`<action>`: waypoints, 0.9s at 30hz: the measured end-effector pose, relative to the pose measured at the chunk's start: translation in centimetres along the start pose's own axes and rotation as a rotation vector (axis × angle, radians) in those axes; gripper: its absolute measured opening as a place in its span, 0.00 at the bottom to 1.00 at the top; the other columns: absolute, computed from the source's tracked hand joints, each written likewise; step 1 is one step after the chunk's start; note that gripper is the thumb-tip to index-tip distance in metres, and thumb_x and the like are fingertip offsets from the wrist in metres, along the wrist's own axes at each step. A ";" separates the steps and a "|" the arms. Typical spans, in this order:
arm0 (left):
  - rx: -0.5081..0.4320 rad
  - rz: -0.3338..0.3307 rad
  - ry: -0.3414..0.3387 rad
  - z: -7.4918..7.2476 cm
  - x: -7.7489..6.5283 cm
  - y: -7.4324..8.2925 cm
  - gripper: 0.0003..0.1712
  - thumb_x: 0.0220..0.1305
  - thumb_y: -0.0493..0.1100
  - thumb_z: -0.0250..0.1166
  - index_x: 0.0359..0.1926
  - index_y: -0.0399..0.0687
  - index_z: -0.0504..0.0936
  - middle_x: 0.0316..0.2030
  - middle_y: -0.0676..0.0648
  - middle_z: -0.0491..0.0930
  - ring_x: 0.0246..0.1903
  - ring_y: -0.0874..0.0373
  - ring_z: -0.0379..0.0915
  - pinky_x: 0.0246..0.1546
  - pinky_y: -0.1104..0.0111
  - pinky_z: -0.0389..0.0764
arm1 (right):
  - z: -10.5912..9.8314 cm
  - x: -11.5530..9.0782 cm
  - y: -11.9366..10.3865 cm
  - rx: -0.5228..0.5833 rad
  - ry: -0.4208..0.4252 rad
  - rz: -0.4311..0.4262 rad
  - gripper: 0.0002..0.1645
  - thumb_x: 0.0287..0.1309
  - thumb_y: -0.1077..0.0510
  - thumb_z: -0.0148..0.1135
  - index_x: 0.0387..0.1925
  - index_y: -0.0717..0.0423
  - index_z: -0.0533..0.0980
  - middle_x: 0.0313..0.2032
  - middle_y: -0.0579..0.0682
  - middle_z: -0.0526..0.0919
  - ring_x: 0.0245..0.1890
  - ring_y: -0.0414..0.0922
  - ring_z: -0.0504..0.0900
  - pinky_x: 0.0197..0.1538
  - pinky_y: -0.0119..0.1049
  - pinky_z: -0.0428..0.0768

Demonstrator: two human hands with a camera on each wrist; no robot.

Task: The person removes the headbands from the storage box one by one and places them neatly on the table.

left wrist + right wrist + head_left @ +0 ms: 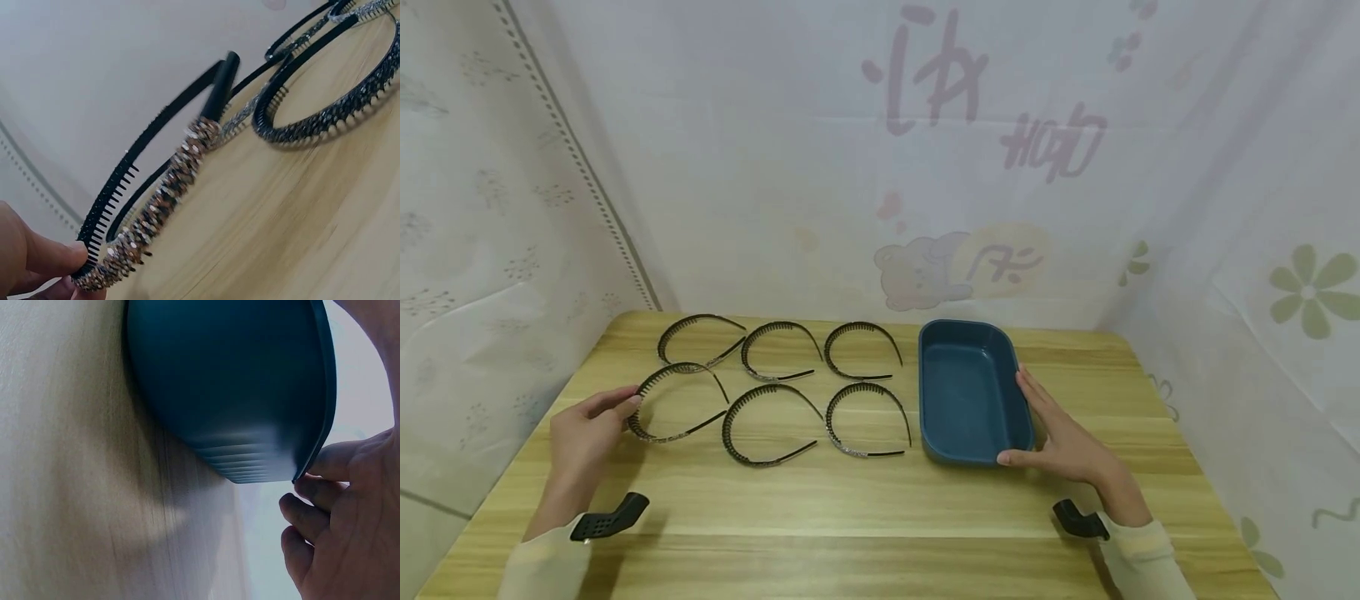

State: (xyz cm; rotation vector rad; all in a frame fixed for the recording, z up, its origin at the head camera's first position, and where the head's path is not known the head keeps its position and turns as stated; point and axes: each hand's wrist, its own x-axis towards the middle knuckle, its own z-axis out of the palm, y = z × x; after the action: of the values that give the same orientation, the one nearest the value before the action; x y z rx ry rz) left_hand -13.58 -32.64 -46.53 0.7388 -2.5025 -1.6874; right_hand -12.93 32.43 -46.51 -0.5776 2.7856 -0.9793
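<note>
My left hand (586,429) pinches a black toothed headband (153,215) at its curved middle, between thumb and fingers. Bronze and silver glitter covers one arm of this headband, and its open ends point right. In the left wrist view those ends stand raised off the table. My right hand (1063,437) rests at the near right corner of a deep blue rectangular tray (976,453). Its thumb touches the near rim while the other fingers lie along the right side. In the right wrist view, fingertips (312,484) meet the tray's rim. No headband shows inside the tray.
Several other glittery black headbands lie in two rows left of the tray, among them a far-left headband (662,337), a near-middle headband (727,425) and a silver-glitter headband (850,451). The wooden table (850,521) is bordered by patterned cloth walls (760,208).
</note>
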 end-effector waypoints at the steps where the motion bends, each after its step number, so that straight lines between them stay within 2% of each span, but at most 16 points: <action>1: -0.002 -0.005 0.004 -0.2 0.0 -0.2 0.24 0.71 0.57 0.65 0.63 0.56 0.83 0.37 0.77 0.76 0.37 0.77 0.74 0.35 0.80 0.77 | 0.0 0.0 0.0 0.002 -0.001 -0.001 0.77 0.50 0.40 0.80 0.83 0.54 0.36 0.83 0.57 0.34 0.81 0.68 0.42 0.70 0.75 0.58; 5: -0.009 -0.032 0.029 -1.0 0.1 -0.9 0.20 0.70 0.55 0.67 0.59 0.58 0.85 0.36 0.77 0.75 0.34 0.75 0.74 0.32 0.78 0.78 | 0.1 0.0 0.0 0.016 -0.007 -0.005 0.77 0.50 0.41 0.80 0.83 0.55 0.37 0.83 0.58 0.35 0.81 0.68 0.41 0.69 0.75 0.58; 9: 0.031 -0.057 0.061 -1.5 0.3 -1.1 0.18 0.70 0.54 0.66 0.58 0.58 0.86 0.31 0.78 0.75 0.32 0.73 0.73 0.30 0.76 0.78 | 0.2 0.0 0.1 0.012 -0.005 -0.001 0.77 0.50 0.41 0.80 0.83 0.54 0.37 0.83 0.58 0.35 0.80 0.68 0.42 0.69 0.75 0.59; 12: 0.074 -0.073 0.081 -1.6 0.3 -1.3 0.20 0.70 0.53 0.66 0.59 0.54 0.86 0.28 0.80 0.74 0.31 0.76 0.72 0.30 0.77 0.78 | 0.1 0.1 0.2 0.005 -0.003 0.004 0.77 0.50 0.41 0.80 0.83 0.53 0.37 0.83 0.57 0.35 0.80 0.68 0.42 0.69 0.75 0.59; 14: 0.116 -0.063 0.096 -1.6 0.3 -1.6 0.21 0.71 0.52 0.66 0.60 0.49 0.85 0.26 0.81 0.72 0.30 0.80 0.71 0.29 0.78 0.77 | 0.1 0.1 0.1 0.003 -0.005 0.004 0.77 0.50 0.40 0.80 0.83 0.53 0.37 0.83 0.57 0.35 0.80 0.68 0.42 0.69 0.75 0.59; 17: 0.200 0.003 0.127 -1.5 0.3 -1.9 0.22 0.70 0.48 0.66 0.58 0.40 0.85 0.22 0.80 0.72 0.26 0.83 0.69 0.27 0.79 0.77 | 0.1 0.3 0.0 -0.001 -0.002 -0.001 0.77 0.49 0.40 0.80 0.83 0.54 0.37 0.83 0.58 0.36 0.80 0.68 0.43 0.70 0.74 0.59; 20: 0.296 0.088 0.151 -1.2 0.0 -1.6 0.23 0.70 0.47 0.66 0.57 0.34 0.84 0.23 0.69 0.80 0.24 0.81 0.67 0.24 0.77 0.76 | 0.2 0.3 0.1 -0.007 0.003 -0.006 0.77 0.49 0.39 0.80 0.83 0.55 0.38 0.83 0.58 0.36 0.80 0.68 0.43 0.70 0.74 0.59; 23: 0.374 0.140 0.146 -0.8 -0.2 -1.4 0.23 0.71 0.49 0.64 0.54 0.33 0.85 0.29 0.49 0.88 0.25 0.76 0.68 0.23 0.74 0.74 | 0.0 0.2 0.4 -0.015 0.008 -0.008 0.77 0.49 0.40 0.80 0.83 0.55 0.38 0.83 0.59 0.37 0.80 0.69 0.44 0.69 0.75 0.60; 24: 0.390 0.149 0.140 -0.7 -0.2 -1.3 0.24 0.71 0.50 0.63 0.54 0.33 0.85 0.33 0.43 0.88 0.25 0.74 0.68 0.23 0.73 0.74 | -0.1 0.2 0.5 -0.017 0.010 -0.009 0.77 0.49 0.40 0.80 0.83 0.55 0.38 0.83 0.59 0.37 0.80 0.69 0.44 0.68 0.75 0.60; 27: 0.427 0.174 0.113 -0.6 -0.3 -1.2 0.26 0.73 0.52 0.61 0.56 0.33 0.84 0.42 0.34 0.87 0.27 0.69 0.70 0.23 0.71 0.74 | -0.3 0.2 0.7 -0.007 0.012 -0.013 0.75 0.51 0.42 0.80 0.83 0.55 0.39 0.83 0.59 0.37 0.80 0.69 0.44 0.68 0.76 0.59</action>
State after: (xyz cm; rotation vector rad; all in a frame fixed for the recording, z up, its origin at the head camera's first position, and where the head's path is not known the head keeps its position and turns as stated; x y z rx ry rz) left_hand -12.71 -33.39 -47.26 0.5923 -2.7788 -1.0381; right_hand -13.41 32.98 -46.70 -0.5940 2.8001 -0.9792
